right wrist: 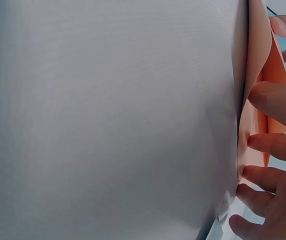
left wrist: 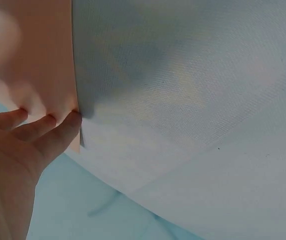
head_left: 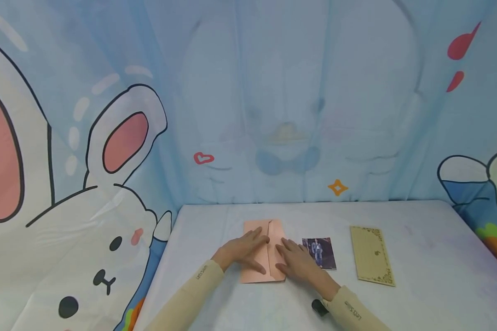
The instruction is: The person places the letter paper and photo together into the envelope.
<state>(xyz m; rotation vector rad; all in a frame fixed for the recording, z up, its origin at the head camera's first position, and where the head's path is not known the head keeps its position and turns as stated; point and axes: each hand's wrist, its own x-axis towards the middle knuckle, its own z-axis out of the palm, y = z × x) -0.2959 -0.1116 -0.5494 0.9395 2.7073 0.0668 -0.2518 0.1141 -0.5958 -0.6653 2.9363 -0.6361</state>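
A pink folded paper piece [head_left: 272, 253], shaped like an envelope with a lengthwise seam, lies on the white table. My left hand [head_left: 244, 248] rests spread over its left part, with the thumb toward the lower edge. In the left wrist view its fingertips [left wrist: 73, 117] touch the paper near a corner. My right hand [head_left: 301, 263] touches the right side with extended fingers. The right wrist view shows those fingers along the long edge, where the pink layers [right wrist: 260, 50] bow apart around a deeper orange inside. Part of the paper is hidden under the hands.
Just right of my right hand lies a printed photo [head_left: 320, 253] of figures on a dark ground. Farther right is a tan rectangular card or envelope [head_left: 372, 255] with ornate corners. A small black object [head_left: 319, 307] sits beside the right sleeve. A printed curtain [head_left: 290, 92] hangs behind the table.
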